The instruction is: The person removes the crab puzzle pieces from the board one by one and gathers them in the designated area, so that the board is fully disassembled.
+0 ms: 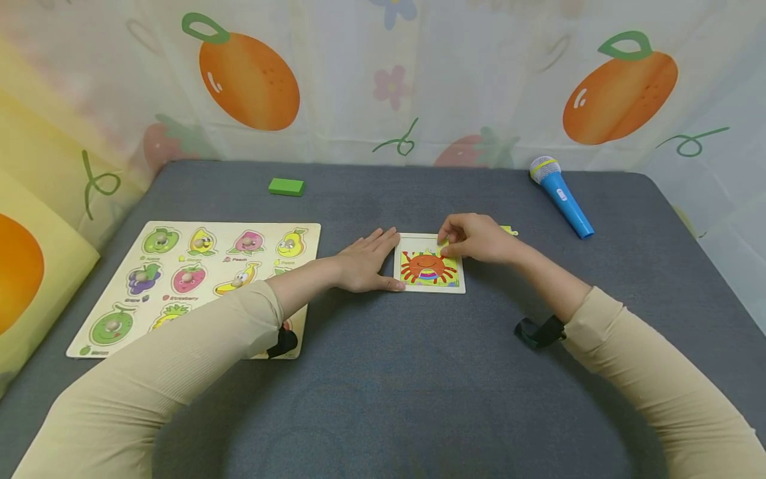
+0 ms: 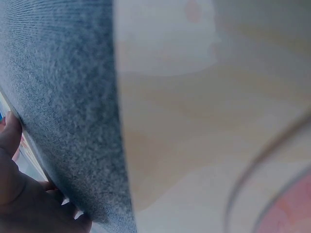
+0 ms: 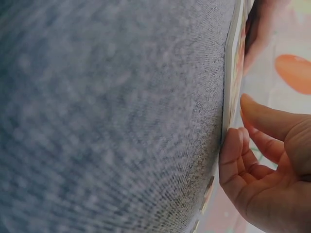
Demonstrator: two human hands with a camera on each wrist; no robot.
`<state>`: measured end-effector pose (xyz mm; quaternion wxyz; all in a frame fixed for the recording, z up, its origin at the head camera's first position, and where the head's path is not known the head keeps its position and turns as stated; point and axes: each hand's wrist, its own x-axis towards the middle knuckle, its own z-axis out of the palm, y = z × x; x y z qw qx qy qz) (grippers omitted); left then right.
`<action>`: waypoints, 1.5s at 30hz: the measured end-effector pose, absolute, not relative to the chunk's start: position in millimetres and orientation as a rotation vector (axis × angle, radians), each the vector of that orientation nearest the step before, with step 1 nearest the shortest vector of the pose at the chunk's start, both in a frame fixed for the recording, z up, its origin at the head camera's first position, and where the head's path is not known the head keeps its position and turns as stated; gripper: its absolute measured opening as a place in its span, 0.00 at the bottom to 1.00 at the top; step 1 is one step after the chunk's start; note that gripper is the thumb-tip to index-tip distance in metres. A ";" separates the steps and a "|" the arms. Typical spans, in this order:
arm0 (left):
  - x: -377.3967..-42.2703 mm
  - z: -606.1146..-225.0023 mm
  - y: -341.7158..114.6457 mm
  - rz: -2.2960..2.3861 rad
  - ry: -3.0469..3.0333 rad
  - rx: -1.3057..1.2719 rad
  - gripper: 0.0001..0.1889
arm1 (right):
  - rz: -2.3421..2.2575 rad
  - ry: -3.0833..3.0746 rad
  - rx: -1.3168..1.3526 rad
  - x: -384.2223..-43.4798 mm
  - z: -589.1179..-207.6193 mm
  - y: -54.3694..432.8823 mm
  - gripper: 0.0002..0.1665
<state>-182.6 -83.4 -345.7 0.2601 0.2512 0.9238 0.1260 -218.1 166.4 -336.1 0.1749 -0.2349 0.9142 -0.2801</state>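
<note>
A small square jigsaw puzzle (image 1: 427, 267) with a smiling red crab lies in a white frame on the table; bare backing shows along its top. My left hand (image 1: 368, 263) lies palm down with straight fingers at the frame's left edge, its thumb by the lower left corner. At the upper right of the puzzle, my right hand (image 1: 475, 238) pinches what looks like a small yellow puzzle piece, mostly hidden by the fingers. Behind that hand, another yellow puzzle piece (image 1: 510, 230) peeks out. The right wrist view shows the curled right fingers (image 3: 232, 150) beside the frame's edge.
A fruit peg board (image 1: 149, 233) lies left, partly under the left forearm. A green block (image 1: 286, 187) sits at the back left, and a blue toy microphone (image 1: 565, 199) at the back right. A fruit-patterned curtain (image 1: 341, 80) hangs behind the grey table (image 1: 413, 386).
</note>
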 end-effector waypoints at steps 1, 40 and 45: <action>-182.0 -344.4 -83.0 0.334 2.502 0.676 0.51 | -0.791 2.591 -0.669 -218.1 -336.3 166.3 0.10; -184.9 -349.2 -83.3 0.346 2.501 0.668 0.52 | -0.709 2.685 -0.738 -217.6 -337.4 162.3 0.08; -185.6 -350.1 -83.4 0.344 2.501 0.666 0.52 | -0.698 2.714 -0.765 -216.5 -337.4 162.5 0.07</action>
